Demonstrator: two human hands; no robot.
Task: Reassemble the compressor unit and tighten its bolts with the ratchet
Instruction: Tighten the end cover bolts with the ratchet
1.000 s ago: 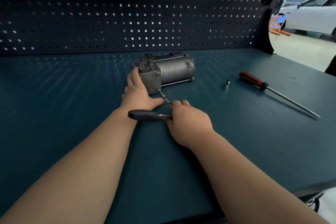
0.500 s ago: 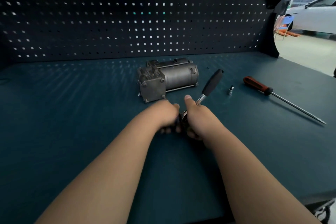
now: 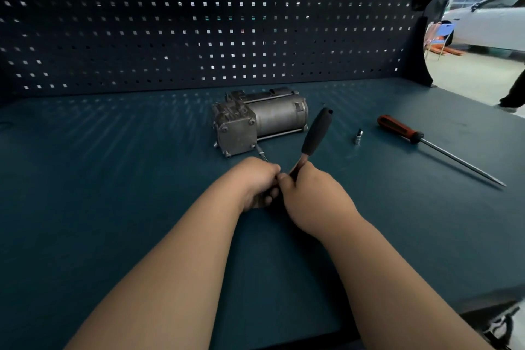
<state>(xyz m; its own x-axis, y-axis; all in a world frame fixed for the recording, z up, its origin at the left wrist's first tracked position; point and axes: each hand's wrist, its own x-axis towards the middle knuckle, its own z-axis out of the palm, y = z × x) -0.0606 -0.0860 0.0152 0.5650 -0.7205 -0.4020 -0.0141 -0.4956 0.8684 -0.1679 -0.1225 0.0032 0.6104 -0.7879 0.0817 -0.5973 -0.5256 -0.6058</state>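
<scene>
Dull grey metal compressor (image 3: 258,122)

Clearly a car repair workshop. In front, a workbench (image 3: 113,179) covered with a dark teal mat, and behind it a tall black pegboard (image 3: 199,23) full of small square holes. Tools and parts of mechanical work in view: a worn grey metal compressor unit (image 3: 272,119), a ratchet (image 3: 316,133) with a black handle, a small loose socket (image 3: 359,136) standing upright, a long screwdriver (image 3: 397,129) with a red and black handle. At the far right, past the end of the pegboard, an open hall with a pale smooth floor (image 3: 477,74) and a white car (image 3: 488,20) parked there.
</scene>
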